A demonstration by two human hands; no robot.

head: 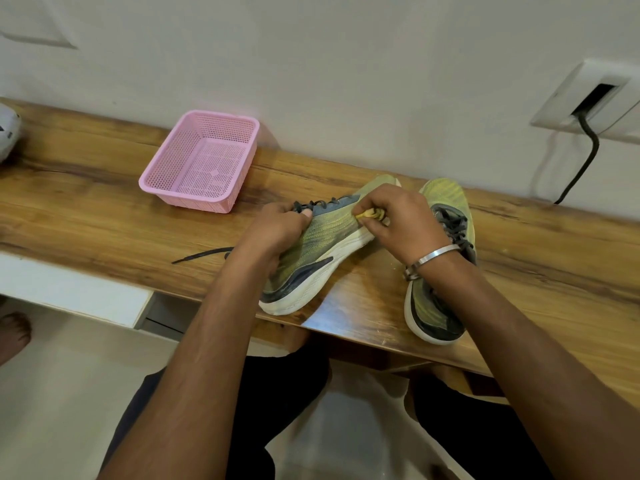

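A yellow-green running shoe [322, 244] with a white sole lies tilted on its side on the wooden shelf [86, 209]. My left hand [277, 226] grips its collar by the dark laces. My right hand [398, 223] pinches a small bunched yellow cloth [372, 214] against the shoe's side near the toe. The second shoe [446, 202] of the pair stands upright to the right, partly hidden behind my right wrist. One dark lace end [201, 255] trails out on the wood to the left.
An empty pink mesh basket [204, 161] sits at the back left of the shelf. A wall socket [588, 98] with a black cable is at the right. A white object [8, 133] shows at the left edge. Someone's bare foot [14, 334] is on the floor.
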